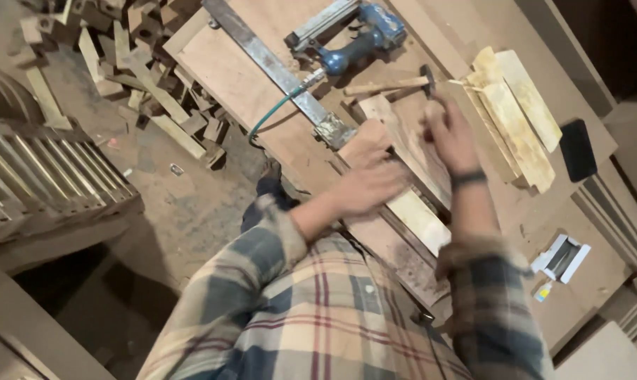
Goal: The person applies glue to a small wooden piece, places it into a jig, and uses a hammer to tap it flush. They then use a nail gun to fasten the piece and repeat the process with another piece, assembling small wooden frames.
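- The left hand (367, 184) lies flat, fingers spread and released, pressing down on a wood strip (403, 176) on the workbench (241, 77). It grasps nothing — it only holds the strip down.
- The right hand (448, 134) hovers over the far end of the same strip, just beside the hammer (392, 84). It is blurred with motion, so I cannot tell whether its fingers are clenched or loose, nor whether they pinch anything small.
- The strip lies along the bench edge, against a darker board, with its pale end (420, 219) nearest the body.
- A long metal bar (276, 67) runs across the bench to a clamp head (334, 130) that touches the strip's left end.
- Behind it lies a blue nail gun (357, 35) with a green hose (272, 112) trailing off the bench.
- To the right are pale offcuts (515, 112), a dark phone (577, 148) and a small white box (561, 257).
- A heap of scrap wood (142, 70) lies on the floor to the left.
- To do this well, I judge the flat palm should stay pressed near the middle of the strip so it cannot skate, with its fingers kept well apart from where the other hand works.
- The strip's edge should sit flush against the board before any blow or fastening — a quick check by touch would serve.
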A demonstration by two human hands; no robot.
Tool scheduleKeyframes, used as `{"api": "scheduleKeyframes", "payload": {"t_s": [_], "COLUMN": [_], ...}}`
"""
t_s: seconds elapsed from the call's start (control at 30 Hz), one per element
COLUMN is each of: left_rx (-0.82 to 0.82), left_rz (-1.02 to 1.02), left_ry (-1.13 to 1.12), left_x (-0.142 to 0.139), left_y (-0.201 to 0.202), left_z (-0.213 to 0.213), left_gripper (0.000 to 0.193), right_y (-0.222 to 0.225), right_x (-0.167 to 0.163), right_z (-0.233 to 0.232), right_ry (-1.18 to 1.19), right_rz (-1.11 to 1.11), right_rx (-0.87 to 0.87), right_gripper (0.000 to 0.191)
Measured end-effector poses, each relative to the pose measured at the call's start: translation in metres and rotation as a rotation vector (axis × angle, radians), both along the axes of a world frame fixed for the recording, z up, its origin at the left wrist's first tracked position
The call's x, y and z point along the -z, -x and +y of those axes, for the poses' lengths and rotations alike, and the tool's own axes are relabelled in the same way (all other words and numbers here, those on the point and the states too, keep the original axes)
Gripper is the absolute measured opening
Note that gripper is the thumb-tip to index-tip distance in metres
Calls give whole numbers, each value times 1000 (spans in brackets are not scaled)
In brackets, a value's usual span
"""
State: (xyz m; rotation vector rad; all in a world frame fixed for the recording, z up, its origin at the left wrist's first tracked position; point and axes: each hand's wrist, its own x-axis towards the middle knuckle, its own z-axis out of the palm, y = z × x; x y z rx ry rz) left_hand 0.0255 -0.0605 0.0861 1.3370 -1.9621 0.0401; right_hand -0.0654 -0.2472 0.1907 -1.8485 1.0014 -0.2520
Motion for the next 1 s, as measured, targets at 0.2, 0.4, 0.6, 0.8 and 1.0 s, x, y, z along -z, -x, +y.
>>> {"api": "scheduleKeyframes", "payload": {"t_s": [0.2,0.4,0.6,0.8,1.0], "left_rx": [-225,-217,-250,-243,-207], "left_rz": [113,99,-8,59,29], "left_ry": [-304,-216,-131,-235,-304], "left_x": [3,-3,2,-1,-3], "left_y": [-90,-89,-90,-80,-81], "left_z": [26,23,25,24,18], "left_gripper": [91,88,94,96,100], "right_y": [-122,-56,128,194,167], "right_x": [38,40,6,-4,9], "right_z": [-8,-22,34,71,32], "right_ry": [301,-305,-651,-350,-556], "right_rz": [339,-59,-401,152,161], "right_rx": [-107,327,277,154,211], "right_gripper": [36,18,48,47,58]}}
